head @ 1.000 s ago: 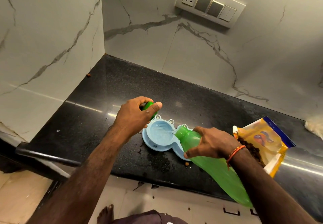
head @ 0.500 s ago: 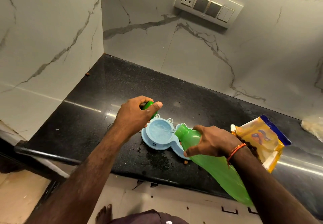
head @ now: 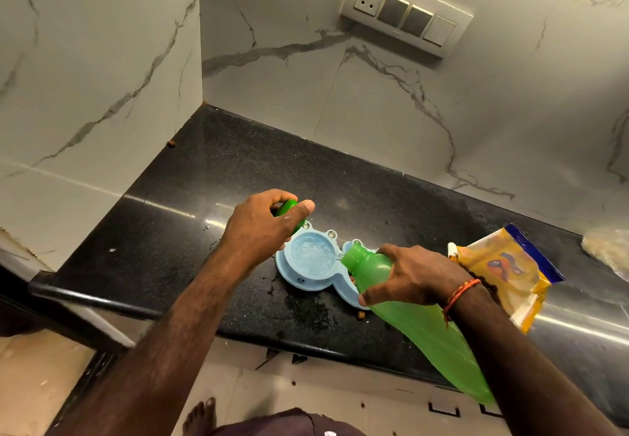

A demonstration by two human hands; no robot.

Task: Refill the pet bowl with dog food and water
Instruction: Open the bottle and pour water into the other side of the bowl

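A light blue double pet bowl (head: 308, 282) sits near the front of the black counter (head: 238, 170). My right hand (head: 413, 274) grips a green bottle (head: 425, 330) tipped down to the left, its mouth over the left compartment, and water streams into it. That compartment holds rippling water. My hand and the bottle hide most of the right compartment. My left hand (head: 262, 228) hovers just behind the bowl, closed on the bottle's green cap (head: 289, 209). A yellow and blue dog food bag (head: 503, 272) lies open to the right of the bowl.
Loose kibble (head: 360, 315) and water splashes lie by the bowl's front edge. One more kibble (head: 171, 144) sits at the left wall. Marble walls close the counter's left and back. A switch panel (head: 405, 15) is on the back wall. A pale bundle (head: 609, 251) lies far right.
Both hands have stayed almost still. Water keeps running from the bottle, and the surface in the left compartment ripples more.
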